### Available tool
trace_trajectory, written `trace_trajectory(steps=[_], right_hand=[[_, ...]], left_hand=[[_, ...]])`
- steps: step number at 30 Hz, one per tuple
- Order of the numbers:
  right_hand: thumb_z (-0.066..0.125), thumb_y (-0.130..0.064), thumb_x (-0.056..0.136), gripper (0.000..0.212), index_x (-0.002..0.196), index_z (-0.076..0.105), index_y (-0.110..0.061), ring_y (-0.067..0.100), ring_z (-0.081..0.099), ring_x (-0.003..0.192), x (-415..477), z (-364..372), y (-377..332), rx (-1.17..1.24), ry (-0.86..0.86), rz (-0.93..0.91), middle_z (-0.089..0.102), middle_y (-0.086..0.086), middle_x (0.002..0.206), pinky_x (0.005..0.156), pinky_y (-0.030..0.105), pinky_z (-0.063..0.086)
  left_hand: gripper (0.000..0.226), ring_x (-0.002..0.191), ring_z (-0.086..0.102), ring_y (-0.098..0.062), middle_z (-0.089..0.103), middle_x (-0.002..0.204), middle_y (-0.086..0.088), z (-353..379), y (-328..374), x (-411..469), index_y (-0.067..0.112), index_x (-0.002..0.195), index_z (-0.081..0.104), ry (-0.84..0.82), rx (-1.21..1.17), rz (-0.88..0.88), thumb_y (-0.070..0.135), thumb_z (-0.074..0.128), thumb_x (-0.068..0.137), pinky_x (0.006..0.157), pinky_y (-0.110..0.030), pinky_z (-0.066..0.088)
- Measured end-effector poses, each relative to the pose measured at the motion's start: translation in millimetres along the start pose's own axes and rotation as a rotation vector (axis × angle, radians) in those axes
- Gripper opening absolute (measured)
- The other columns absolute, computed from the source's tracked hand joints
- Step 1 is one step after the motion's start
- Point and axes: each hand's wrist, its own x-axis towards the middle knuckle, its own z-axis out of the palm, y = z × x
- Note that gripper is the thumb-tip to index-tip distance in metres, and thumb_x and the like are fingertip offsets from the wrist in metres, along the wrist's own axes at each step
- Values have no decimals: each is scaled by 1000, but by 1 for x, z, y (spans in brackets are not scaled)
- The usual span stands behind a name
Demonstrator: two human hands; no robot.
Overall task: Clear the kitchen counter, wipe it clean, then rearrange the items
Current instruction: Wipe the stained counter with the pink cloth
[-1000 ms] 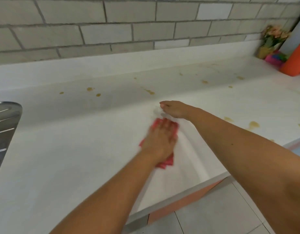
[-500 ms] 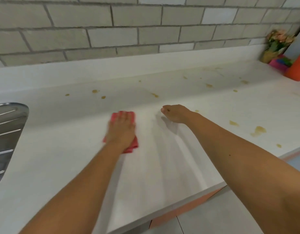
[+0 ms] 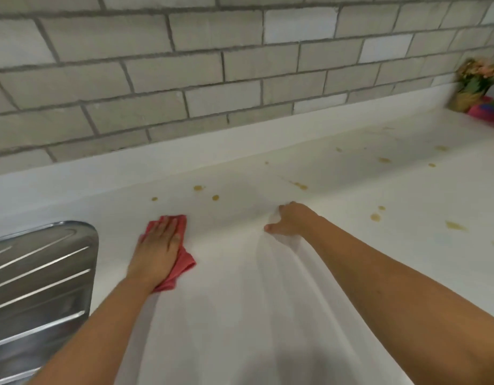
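Observation:
My left hand (image 3: 158, 248) lies flat with straight fingers on a red cloth (image 3: 182, 266), pressing it onto the white counter (image 3: 240, 315) just right of the steel drainboard. My right hand (image 3: 291, 220) rests on the counter about a hand's width to the right, fingers bent under, holding nothing. Brown spots (image 3: 215, 197) dot the counter behind both hands and more stains (image 3: 375, 217) lie to the right.
A ribbed steel drainboard (image 3: 40, 273) fills the left edge. A grey brick wall (image 3: 212, 79) backs the counter. A small pot of flowers (image 3: 472, 84) and a pink object (image 3: 487, 111) stand at the far right corner.
My left hand has slid the red cloth leftward across the counter, from beside my right hand to near the drainboard. My right hand has stayed in about the same place.

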Motion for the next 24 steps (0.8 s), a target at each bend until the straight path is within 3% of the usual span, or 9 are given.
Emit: trace_trajectory(steps=[5,10,13,17,19,21,24], right_hand=[[48,-60,85,78,142,31,-11,34,37,130,7,5,-4,-65,14,18,31,15,145,104,42,39],[45,-59,87,78,146,20,-15,35,27,135,10,17,-2,-63,41,25,19,11,151,104,46,37],[46,-58,86,77,145,22,-15,35,26,135,12,16,-3,-57,36,41,18,11,150,105,47,37],[44,-59,87,78,147,18,-17,35,24,137,9,14,-2,-68,31,24,16,10,152,105,46,37],[42,-60,87,79,147,16,-17,34,23,138,7,14,-2,-85,25,14,13,11,153,105,45,37],[41,-61,88,79,148,13,-18,34,21,139,6,14,-2,-91,27,8,10,10,155,106,45,36],[39,-61,89,79,149,10,-19,33,16,142,4,14,-3,-87,19,8,6,8,156,108,46,35]], left_hand=[[46,137,26,-33,34,145,-20,3,-62,81,6,139,33,121,-42,-373,26,24,98,114,-48,17],[52,141,17,-35,21,151,-23,-7,-55,133,0,143,24,56,-73,-575,25,17,98,117,-45,6],[51,136,25,-37,30,146,-23,3,-8,151,0,141,26,67,-45,-403,28,20,98,114,-48,14],[54,142,19,-32,24,152,-17,10,76,110,4,146,18,48,-95,185,27,27,98,119,-44,5],[50,142,24,-21,28,151,-4,5,80,72,7,145,26,139,-175,414,22,30,97,117,-36,9],[45,140,27,-13,27,151,7,-3,45,60,14,141,34,79,-327,297,27,36,98,114,-27,18],[33,121,45,-36,41,135,-17,-5,-38,78,4,125,50,151,-267,-26,18,44,96,105,-38,35]])
